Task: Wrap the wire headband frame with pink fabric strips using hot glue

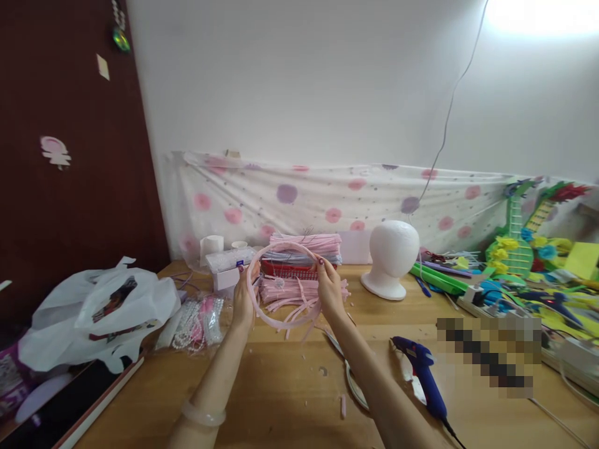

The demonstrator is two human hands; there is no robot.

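A pale pink ring (281, 324), which looks like a wrapped hoop, is held up over the table between my two hands. My left hand (244, 296) is closed on its left side. On the upper right of the ring, the fingers of my right hand (330, 288) pinch the rim. Through and behind the ring show a bundle of pink fuzzy stems (299, 290) and a red basket (306, 272) with more pink and grey stems on it. Scissors (355, 383) lie partly hidden under my right forearm.
A blue glue gun (423, 374) lies at right, its cord running off the front. Behind it stands a white foam head (394, 255). Bagged beads (199, 321) and a white plastic bag (103, 312) are at left. Power strips (510, 330) and paper guitars (512, 246) crowd the right.
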